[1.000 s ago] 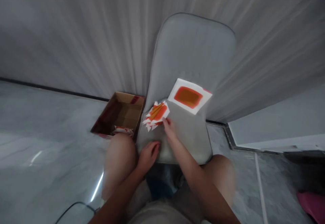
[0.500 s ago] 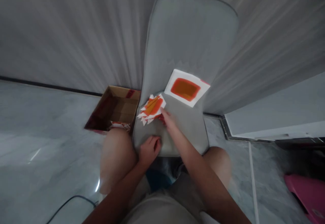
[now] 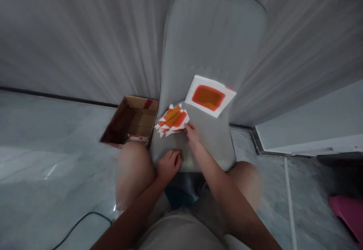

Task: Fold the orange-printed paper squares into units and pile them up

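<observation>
On the grey chair seat lies a fanned pile of folded paper pieces (image 3: 172, 120), white with orange patches. My right hand (image 3: 193, 133) is at the pile's right end, thumb and fingers pinched on the edge of one folded piece. A larger white sheet with an orange-brown rectangle (image 3: 209, 97) rests farther back, against the foot of the backrest. My left hand (image 3: 169, 164) rests at the seat's front edge, fingers curled, with nothing visible in it.
The padded grey chair (image 3: 212, 31) stands against a pleated grey curtain (image 3: 85, 34). Left of the seat, an open cardboard box (image 3: 136, 118) on the floor contains some printed paper. A dark cable (image 3: 85, 216) lies lower left, and a pink object (image 3: 347, 214) is at lower right.
My right hand has drawn slightly back and right along the pile's edge, and the top pieces are spread a little more. The left hand stays curled in place. The view has shifted slightly.
</observation>
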Demonstrator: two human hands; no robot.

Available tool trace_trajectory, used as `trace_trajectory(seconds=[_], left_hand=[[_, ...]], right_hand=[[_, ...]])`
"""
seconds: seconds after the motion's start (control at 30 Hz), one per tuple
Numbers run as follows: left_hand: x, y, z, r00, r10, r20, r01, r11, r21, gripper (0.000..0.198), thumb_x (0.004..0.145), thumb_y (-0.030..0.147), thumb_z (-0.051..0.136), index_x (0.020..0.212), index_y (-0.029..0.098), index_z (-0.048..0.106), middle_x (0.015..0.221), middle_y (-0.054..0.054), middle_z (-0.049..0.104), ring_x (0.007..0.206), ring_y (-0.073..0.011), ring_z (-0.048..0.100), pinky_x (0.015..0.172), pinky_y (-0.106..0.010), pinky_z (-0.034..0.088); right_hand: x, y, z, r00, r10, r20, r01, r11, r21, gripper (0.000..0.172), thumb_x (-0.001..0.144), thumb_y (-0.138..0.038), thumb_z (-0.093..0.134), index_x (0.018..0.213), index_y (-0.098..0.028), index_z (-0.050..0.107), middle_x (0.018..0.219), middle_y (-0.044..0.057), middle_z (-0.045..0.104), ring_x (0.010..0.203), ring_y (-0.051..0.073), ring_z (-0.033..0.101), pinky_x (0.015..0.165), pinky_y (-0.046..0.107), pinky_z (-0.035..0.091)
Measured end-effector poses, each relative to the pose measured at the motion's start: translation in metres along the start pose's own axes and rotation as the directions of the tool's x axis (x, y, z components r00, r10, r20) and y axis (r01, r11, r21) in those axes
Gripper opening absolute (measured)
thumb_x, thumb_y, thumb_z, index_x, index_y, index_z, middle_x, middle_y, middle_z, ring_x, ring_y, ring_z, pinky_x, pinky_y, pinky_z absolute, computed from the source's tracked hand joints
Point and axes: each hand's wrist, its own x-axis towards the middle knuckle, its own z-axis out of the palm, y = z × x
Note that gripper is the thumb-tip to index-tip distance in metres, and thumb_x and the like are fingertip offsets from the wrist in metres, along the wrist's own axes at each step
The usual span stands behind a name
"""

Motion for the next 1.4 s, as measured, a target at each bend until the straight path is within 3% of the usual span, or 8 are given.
trace_trajectory(seconds=[0.33,0.43,0.57,0.7,0.8,0.87,1.1,1.4], left_hand=[[0.005,0.007,-0.012,0.993,-0.108,0.05,0.114,0.984,-0.134,0.03,0.103,0.036,0.049,0.111,0.022,0.074,0.104,-0.009,0.076,0.095,-0.0227,0.072,0.088,-0.036,0.056],[0.013,0.011,-0.021,0.983,-0.136,0.121,0.158,0.968,-0.194,0.042,0.108,0.044,0.039,0.115,0.02,0.072,0.101,-0.008,0.077,0.086,-0.0205,0.074,0.077,-0.033,0.058],[0.026,0.024,-0.028,0.966,-0.24,0.096,0.259,0.914,-0.312,0.052,0.11,0.052,0.036,0.143,0.018,0.058,0.121,-0.012,0.075,0.094,-0.0219,0.076,0.08,-0.035,0.061],[0.029,0.039,-0.022,0.995,0.001,-0.098,0.002,1.0,0.026,0.049,0.106,0.037,0.049,0.15,0.015,0.054,0.146,-0.02,0.063,0.136,-0.0311,0.06,0.117,-0.05,0.047],[0.025,0.045,-0.009,0.951,0.266,0.16,-0.291,0.943,0.159,0.048,0.107,0.028,0.044,0.152,0.019,0.055,0.157,-0.014,0.057,0.151,-0.0288,0.046,0.126,-0.05,0.038],[0.022,0.047,0.002,0.911,0.302,0.282,-0.368,0.904,0.218,0.054,0.107,0.031,0.044,0.159,0.019,0.047,0.164,-0.012,0.049,0.158,-0.0283,0.038,0.13,-0.052,0.033],[0.018,0.047,0.017,0.908,0.231,0.35,-0.356,0.866,0.351,0.066,0.103,0.034,0.048,0.163,0.009,0.039,0.172,-0.018,0.032,0.163,-0.0339,0.026,0.132,-0.055,0.025],[0.013,0.04,0.011,0.945,0.168,0.281,-0.26,0.907,0.333,0.084,0.102,0.055,0.05,0.166,0.005,0.029,0.169,-0.023,0.037,0.159,-0.0364,0.033,0.132,-0.055,0.021]], right_hand=[[-0.065,0.012,-0.074,0.952,-0.257,-0.169,0.249,0.966,-0.066,0.046,0.087,-0.053,0.066,0.109,-0.015,0.079,0.104,0.011,0.075,0.094,0.024,0.065,0.09,0.039,0.053],[-0.091,0.029,-0.108,0.78,-0.622,-0.061,0.53,0.71,-0.464,0.035,0.098,-0.044,0.058,0.112,-0.023,0.082,0.108,0.012,0.072,0.102,0.026,0.066,0.097,0.044,0.053],[-0.101,0.056,-0.136,0.659,-0.726,0.197,0.59,0.336,-0.734,0.033,0.103,-0.026,0.054,0.118,-0.034,0.082,0.125,0.012,0.07,0.122,0.029,0.062,0.11,0.05,0.049],[-0.095,0.076,-0.149,0.659,-0.678,0.325,0.596,0.207,-0.776,0.036,0.105,-0.022,0.05,0.127,-0.026,0.078,0.147,0.014,0.061,0.14,0.031,0.051,0.114,0.052,0.048],[-0.092,0.082,-0.151,0.663,-0.643,0.382,0.628,0.202,-0.751,0.036,0.106,-0.026,0.048,0.132,-0.022,0.073,0.146,0.016,0.062,0.142,0.03,0.051,0.123,0.058,0.039],[-0.091,0.081,-0.145,0.679,-0.631,0.376,0.623,0.223,-0.75,0.036,0.107,-0.026,0.045,0.13,-0.02,0.073,0.145,0.016,0.064,0.142,0.028,0.052,0.128,0.06,0.029],[-0.085,0.063,-0.126,0.69,-0.471,0.549,0.685,0.18,-0.706,0.058,0.11,-0.042,0.04,0.161,-0.013,0.044,0.168,0.016,0.043,0.159,0.028,0.034,0.133,0.057,0.016],[-0.054,0.054,-0.183,0.787,-0.44,0.433,0.531,0.127,-0.838,0.069,0.112,-0.051,0.025,0.165,-0.007,0.034,0.169,0.02,0.038,0.16,0.031,0.032,0.131,0.059,0.011]])
